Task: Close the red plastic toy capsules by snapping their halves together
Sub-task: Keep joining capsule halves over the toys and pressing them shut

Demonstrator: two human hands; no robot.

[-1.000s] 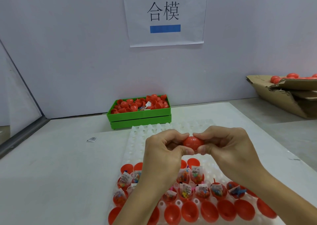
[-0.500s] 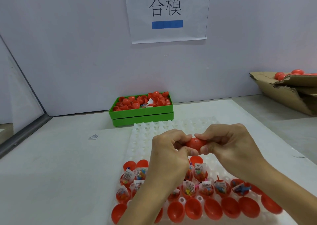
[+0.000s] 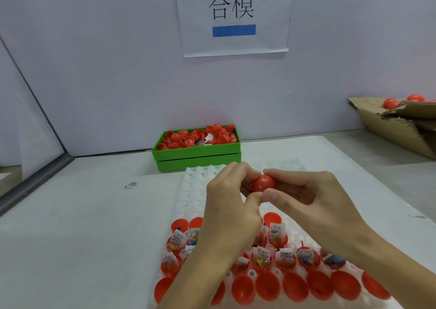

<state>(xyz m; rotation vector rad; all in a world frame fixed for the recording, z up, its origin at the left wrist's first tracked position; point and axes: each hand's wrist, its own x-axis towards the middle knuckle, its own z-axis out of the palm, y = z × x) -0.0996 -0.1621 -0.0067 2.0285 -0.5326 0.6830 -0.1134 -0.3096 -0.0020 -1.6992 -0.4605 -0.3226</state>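
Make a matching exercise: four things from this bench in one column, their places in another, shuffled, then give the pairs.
Things
1. capsule
2. green box
3. cardboard box
4. label scrap

Places
A. far right of the bench, torn open
B. alone on the bench, left of the white tray
C. pinched between the left hand and right hand
D. against the back wall, under the paper sign

Pairs: 1-C, 2-D, 3-A, 4-B
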